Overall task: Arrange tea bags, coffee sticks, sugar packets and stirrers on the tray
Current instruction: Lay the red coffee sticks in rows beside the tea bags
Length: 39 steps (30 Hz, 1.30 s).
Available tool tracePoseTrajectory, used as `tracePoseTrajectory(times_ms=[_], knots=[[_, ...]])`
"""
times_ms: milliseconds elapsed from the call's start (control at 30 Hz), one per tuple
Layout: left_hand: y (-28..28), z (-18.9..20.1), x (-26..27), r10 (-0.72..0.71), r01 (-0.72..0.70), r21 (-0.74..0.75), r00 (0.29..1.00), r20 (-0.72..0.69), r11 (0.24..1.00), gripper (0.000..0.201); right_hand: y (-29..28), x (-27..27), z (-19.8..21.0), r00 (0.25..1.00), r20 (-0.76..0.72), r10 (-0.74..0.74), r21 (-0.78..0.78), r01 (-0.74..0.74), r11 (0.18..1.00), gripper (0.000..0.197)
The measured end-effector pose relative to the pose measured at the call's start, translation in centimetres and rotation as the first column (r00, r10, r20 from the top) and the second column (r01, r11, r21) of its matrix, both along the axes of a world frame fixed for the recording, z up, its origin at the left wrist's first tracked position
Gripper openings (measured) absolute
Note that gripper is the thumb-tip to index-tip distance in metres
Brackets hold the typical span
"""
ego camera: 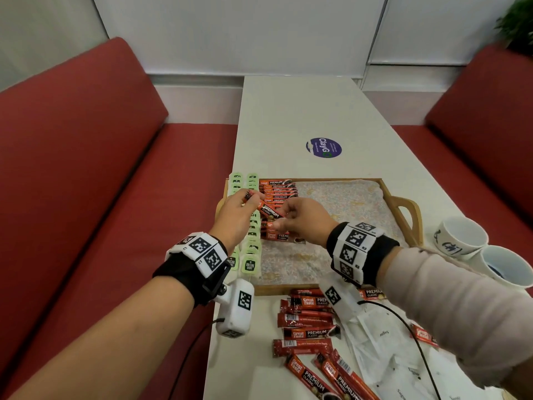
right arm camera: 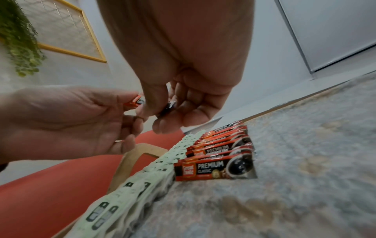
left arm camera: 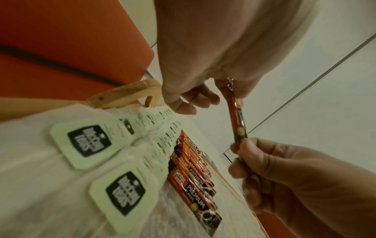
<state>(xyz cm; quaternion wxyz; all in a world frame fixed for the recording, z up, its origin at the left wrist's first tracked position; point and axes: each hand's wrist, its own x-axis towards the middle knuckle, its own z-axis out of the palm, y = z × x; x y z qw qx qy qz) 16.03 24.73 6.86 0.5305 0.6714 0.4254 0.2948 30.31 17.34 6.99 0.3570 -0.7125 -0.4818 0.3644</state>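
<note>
Held stick: one Great Taste coffee stick (ego camera: 266, 209) hangs tilted in the air above the wooden tray (ego camera: 403, 207), over the gap in the coffee row.
Left hand (ego camera: 236, 210): pinches the stick's far end between thumb and fingertips.
Right hand (ego camera: 300, 219): pinches the near end, other fingers curled in.
On the tray: two columns of McCoy tea bags (ego camera: 249, 264) along the left edge, a row of coffee sticks (ego camera: 278, 189) beside them.
Waiting: loose coffee sticks (ego camera: 307, 320) and white sugar packets (ego camera: 380, 336) on the table, near the tray.
Stirrers: I see none.
Risk: set down askew, the stick would likely overlap its neighbours or nudge the tea bags out of line.
Risk: the wrist cable (ego camera: 403, 324) trails over the sugar packets and could drag them.
</note>
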Motion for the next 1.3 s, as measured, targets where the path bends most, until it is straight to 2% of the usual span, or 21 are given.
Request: tracePoseTrajectory(times_ms=[133,267,400,500,600,667,833,1033,1233,1300], knots=[[0.5,-0.5,0.0,-0.032,0.036,0.066,0.997,-0.069,0.997,0.013,0.1,1.4,-0.2,0.998,0.049,-0.036,-0.032,0.038,0.999,0.021],[1.1,-1.1,0.1,-0.019,0.076,0.172,0.95,-0.311,0.982,0.007,-0.2,2.2,-0.3,0.993,0.116,-0.018,-0.093,0.029,0.995,0.007],[0.9,-1.1,0.4,-0.089,0.245,0.212,0.826,-0.557,0.946,0.011,-0.6,2.7,-0.6,0.965,0.261,0.038,-0.181,0.01,0.983,0.005],[0.6,-1.0,0.6,-0.095,0.33,0.211,0.71,-0.697,0.92,0.012,-0.6,2.9,-1.0,0.946,0.32,0.055,-0.227,0.02,0.974,0.018],[0.3,-0.5,1.1,-0.104,0.417,0.2,0.601,-0.793,0.887,0.009,-0.5,3.0,-1.1,0.924,0.367,0.108,-0.3,0.008,0.954,0.009],[0.2,-0.5,1.4,-0.08,0.434,0.217,0.57,-0.818,0.874,0.01,-0.3,3.0,-1.2,0.911,0.392,0.129,-0.33,0.009,0.944,0.007],[0.2,-0.9,2.2,-0.064,0.447,0.244,0.571,-0.819,0.861,0.011,0.0,2.9,-1.5,0.875,0.459,0.158,-0.366,0.024,0.93,0.007],[0.9,-1.4,2.7,-0.109,0.474,0.199,0.547,-0.83,0.858,0.014,0.5,3.2,-1.5,0.814,0.54,0.215,-0.412,0.033,0.91,0.009],[0.8,-1.9,3.0,-0.099,0.491,0.214,0.536,-0.838,0.844,0.013,0.8,3.1,-1.6,0.804,0.545,0.238,-0.409,0.007,0.913,0.01],[0.8,-2.0,3.0,-0.093,0.494,0.223,0.537,-0.838,0.84,0.011,1.0,3.1,-1.7,0.793,0.555,0.25,-0.409,-0.001,0.912,0.018]])
